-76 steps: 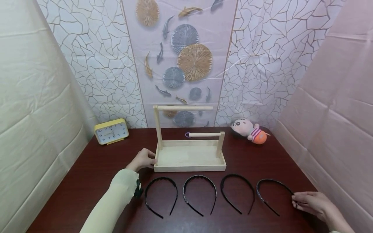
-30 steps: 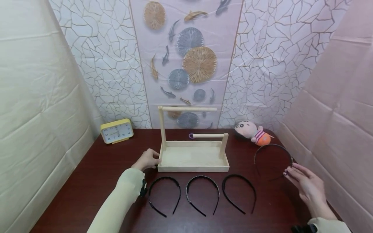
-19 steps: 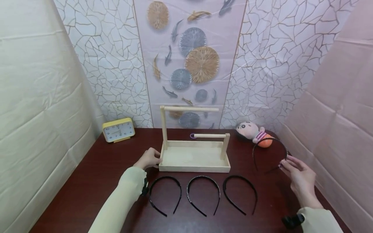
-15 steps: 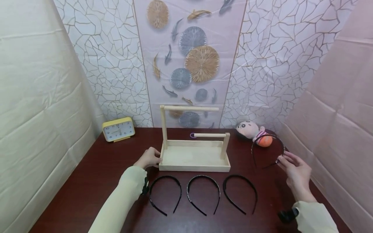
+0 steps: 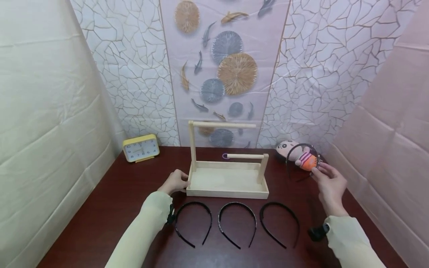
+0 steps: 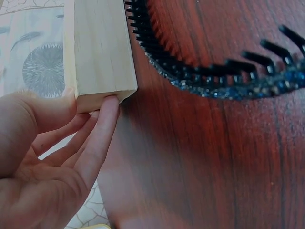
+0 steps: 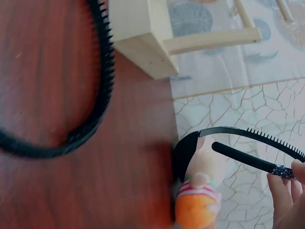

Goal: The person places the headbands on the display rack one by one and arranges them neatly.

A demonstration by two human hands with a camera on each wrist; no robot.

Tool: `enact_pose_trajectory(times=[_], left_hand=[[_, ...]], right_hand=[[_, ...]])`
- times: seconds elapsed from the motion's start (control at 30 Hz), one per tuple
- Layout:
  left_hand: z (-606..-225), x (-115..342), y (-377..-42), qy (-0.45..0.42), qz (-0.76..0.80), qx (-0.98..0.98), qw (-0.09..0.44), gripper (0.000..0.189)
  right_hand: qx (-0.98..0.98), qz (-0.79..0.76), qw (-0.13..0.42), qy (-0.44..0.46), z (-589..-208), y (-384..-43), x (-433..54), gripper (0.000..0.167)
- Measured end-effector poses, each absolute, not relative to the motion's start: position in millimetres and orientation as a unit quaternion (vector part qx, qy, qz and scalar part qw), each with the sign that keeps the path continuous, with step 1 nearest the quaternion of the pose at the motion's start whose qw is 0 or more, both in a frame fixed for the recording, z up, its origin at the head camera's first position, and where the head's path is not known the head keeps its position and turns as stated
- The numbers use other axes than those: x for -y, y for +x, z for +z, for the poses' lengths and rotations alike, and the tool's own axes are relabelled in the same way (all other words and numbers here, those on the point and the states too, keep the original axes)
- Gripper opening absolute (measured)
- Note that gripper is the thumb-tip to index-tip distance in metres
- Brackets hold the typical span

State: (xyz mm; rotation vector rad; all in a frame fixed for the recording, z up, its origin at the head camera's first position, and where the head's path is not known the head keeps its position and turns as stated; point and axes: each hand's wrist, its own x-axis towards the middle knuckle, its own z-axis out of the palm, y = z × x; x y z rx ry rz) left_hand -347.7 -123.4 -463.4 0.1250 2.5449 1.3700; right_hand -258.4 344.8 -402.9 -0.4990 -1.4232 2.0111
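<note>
The right hand [image 5: 331, 186] has brought its pinched headband [image 7: 250, 159] off the bench [image 5: 107, 216], seemingly nearer the rack [image 5: 226, 180] the left hand [image 5: 174, 182] grips.

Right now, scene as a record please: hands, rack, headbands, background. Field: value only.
left hand: grips left end of wooden rack
right hand: holds glitter-trimmed black headband, raised above dark red table
three other headbands: in a row on table, near side of rack
upper bar: no headband on it
purple ring: at free end of lower bar
yellow alarm clock: far left
plush doll: far right, partly behind held headband in head view
</note>
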Motion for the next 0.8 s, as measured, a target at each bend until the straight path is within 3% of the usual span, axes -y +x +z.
enact_pose_trajectory(times=[0.33, 0.8], left_hand=[[-462.2, 120.0, -344.5, 0.041, 0.471, -0.873, 0.120, 0.032], [-463.6, 120.3, -346.9, 0.033, 0.469, -0.875, 0.118, 0.030]], right_hand=[[0.544, 0.750, 0.347, -0.148, -391.0, -277.9, -330.6, 0.034], [0.583, 0.718, 0.353, -0.144, -368.9, -294.6, -302.6, 0.035]])
